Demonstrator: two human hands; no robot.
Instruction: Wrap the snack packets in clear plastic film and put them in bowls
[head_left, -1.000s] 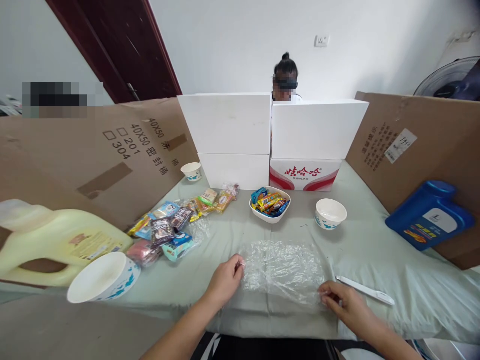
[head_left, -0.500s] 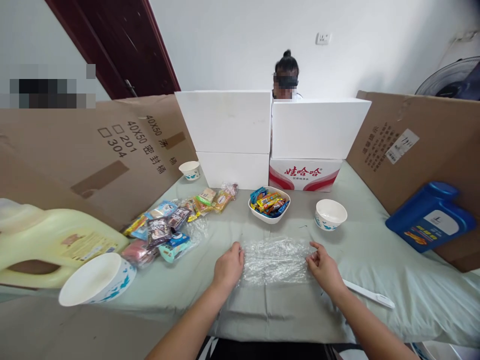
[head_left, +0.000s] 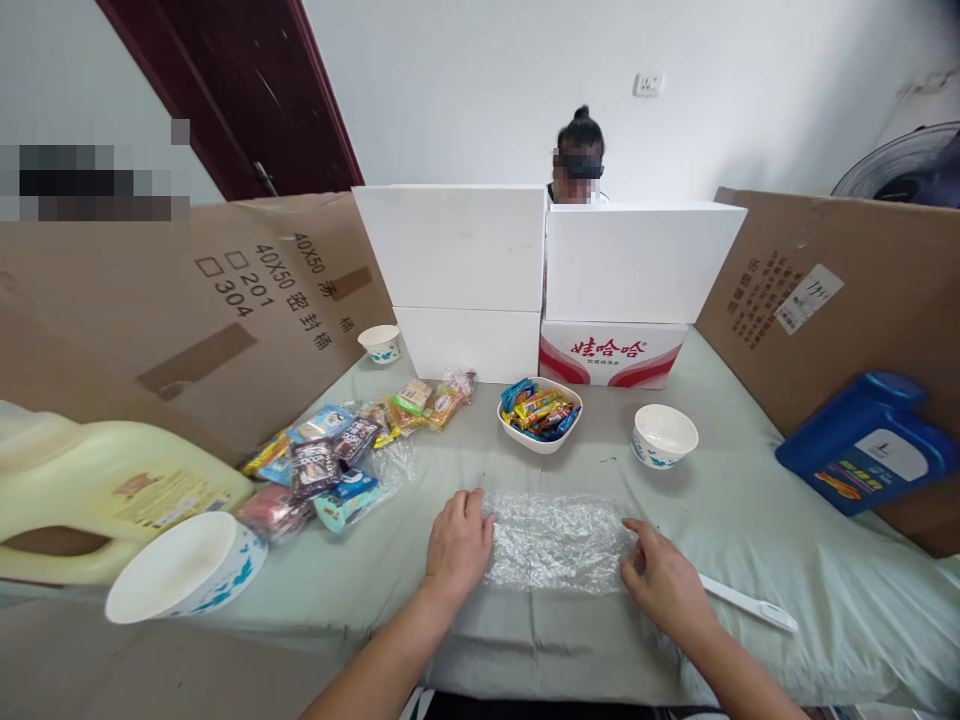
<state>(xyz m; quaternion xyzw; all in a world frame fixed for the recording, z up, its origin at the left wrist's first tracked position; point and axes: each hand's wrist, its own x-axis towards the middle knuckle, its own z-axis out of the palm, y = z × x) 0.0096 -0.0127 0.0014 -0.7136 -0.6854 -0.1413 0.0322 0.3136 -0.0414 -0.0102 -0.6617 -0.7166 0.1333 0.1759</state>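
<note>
Head view: right hand (head_left: 666, 578), fingers parted, and left hand (head_left: 459, 545), grip unclear, flank a crinkled, rectangular plastic sheet (head_left: 555, 545).

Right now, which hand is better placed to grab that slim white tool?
Probably your right hand: it's beside the slim white tool; your left hand is at the opposite edge of the clear plastic.

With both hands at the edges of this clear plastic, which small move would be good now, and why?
I would probably smooth the clear plastic outward with the right hand while the left hand steadies the other edge: its surface looks crinkled, and it lies spread on the cloth between both hands.
</note>
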